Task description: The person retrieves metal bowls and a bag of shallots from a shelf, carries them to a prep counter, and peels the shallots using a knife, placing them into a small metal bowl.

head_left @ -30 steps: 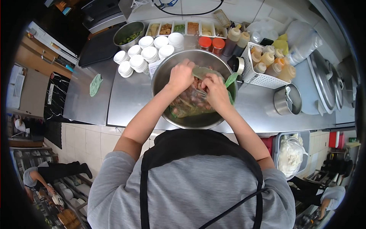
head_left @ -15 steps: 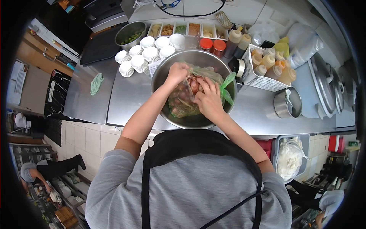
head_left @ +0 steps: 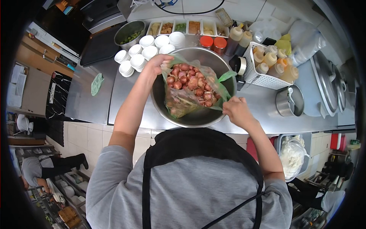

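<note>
A thin green plastic bag (head_left: 179, 105) lies inside a large steel bowl (head_left: 160, 108), its mouth pulled wide. Many small red shallots (head_left: 192, 82) show through the opening. My left hand (head_left: 161, 63) pinches the bag's edge at the upper left, above the bowl's rim. At the lower right, my right hand (head_left: 238, 110) grips the opposite edge with curled fingers. A knotted green end of the bag (head_left: 227, 75) sticks out on the right side.
Stacks of white bowls (head_left: 139, 61) stand left of the steel bowl. Red-lidded jars (head_left: 219, 42) and a white basket (head_left: 263, 81) of sauce bottles sit behind and right. A small steel pot (head_left: 284, 108) is further right. A green cloth (head_left: 97, 84) lies left. Other people are behind me.
My hands have moved apart, the left up and left, the right down and right. The bag's mouth has opened wide, uncovering many more shallots.
</note>
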Available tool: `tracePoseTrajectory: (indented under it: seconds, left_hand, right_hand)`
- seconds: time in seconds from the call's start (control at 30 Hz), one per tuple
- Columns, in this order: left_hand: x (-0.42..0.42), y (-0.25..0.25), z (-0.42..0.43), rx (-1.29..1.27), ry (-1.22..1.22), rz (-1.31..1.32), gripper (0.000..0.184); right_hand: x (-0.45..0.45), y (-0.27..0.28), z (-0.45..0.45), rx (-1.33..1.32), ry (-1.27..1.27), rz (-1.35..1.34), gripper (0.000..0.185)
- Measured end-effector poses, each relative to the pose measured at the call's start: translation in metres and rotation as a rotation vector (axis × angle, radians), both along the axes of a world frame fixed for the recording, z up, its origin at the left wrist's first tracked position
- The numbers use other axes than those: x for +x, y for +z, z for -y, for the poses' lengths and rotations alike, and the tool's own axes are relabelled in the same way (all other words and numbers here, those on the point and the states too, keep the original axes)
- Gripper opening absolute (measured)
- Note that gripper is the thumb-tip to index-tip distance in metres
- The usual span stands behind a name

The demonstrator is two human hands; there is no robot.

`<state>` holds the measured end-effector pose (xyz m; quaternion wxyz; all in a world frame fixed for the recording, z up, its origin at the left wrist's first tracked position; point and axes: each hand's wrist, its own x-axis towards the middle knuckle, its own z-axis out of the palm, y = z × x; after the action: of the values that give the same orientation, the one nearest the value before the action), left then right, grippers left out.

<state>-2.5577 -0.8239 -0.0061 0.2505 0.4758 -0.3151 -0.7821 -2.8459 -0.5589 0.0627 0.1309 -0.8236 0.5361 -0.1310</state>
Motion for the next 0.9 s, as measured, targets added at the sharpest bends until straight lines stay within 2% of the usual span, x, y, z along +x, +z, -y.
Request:
tracePoseTrajectory:
  seconds: [0.1,0.17,0.2,0.27,0.4,0.5,0.53,0.6,0.67,0.73,0.8,0.83,0.9]
  left_hand:
    - [-0.001,-0.004,-0.003,-0.066,-0.091,-0.01,0.022]
    - [-0.009,0.014,-0.027,-0.183,-0.126,0.023,0.009]
    - [-0.015,0.024,-0.037,-0.181,-0.124,0.025,0.009]
    - [-0.024,0.038,-0.051,-0.259,-0.076,0.098,0.01]
    - [-0.02,0.031,-0.045,-0.304,-0.102,0.081,0.011]
    - [-0.012,0.018,-0.021,-0.272,-0.13,0.043,0.011]
    - [-0.014,0.019,-0.017,-0.212,-0.091,0.009,0.011]
    - [-0.021,0.021,-0.009,-0.154,-0.054,-0.027,0.011]
    - [-0.037,0.041,-0.008,-0.171,0.041,0.103,0.009]
    - [-0.043,0.037,0.015,-0.138,0.026,0.081,0.01]
    - [-0.047,0.033,0.038,-0.193,0.009,0.194,0.008]
    - [-0.049,0.042,0.039,-0.257,-0.006,0.132,0.007]
    - [-0.055,0.06,0.043,-0.261,0.04,0.189,0.008]
  right_hand:
    - [0.006,0.001,0.017,0.108,-0.1,-0.01,0.009]
    - [0.026,0.006,0.026,-0.127,-0.147,0.153,0.015]
    - [0.039,0.005,0.031,-0.125,-0.145,0.154,0.015]
    - [0.065,0.001,0.038,-0.307,-0.081,0.164,0.019]
    - [0.1,-0.022,0.048,-0.376,-0.037,0.079,0.018]
    - [0.101,-0.034,0.042,-0.302,0.244,0.072,0.011]
    - [0.097,-0.035,0.039,-0.301,0.245,0.071,0.011]
    - [0.09,-0.036,0.033,-0.023,0.352,0.249,0.011]
    - [0.087,-0.037,0.027,0.066,0.342,0.239,0.011]
    - [0.085,-0.035,0.027,0.151,0.328,0.228,0.012]
    - [0.087,-0.034,0.028,0.338,0.319,0.145,0.013]
    - [0.089,-0.04,0.03,0.426,0.304,0.184,0.013]
    - [0.088,-0.048,0.034,0.453,0.305,0.166,0.014]
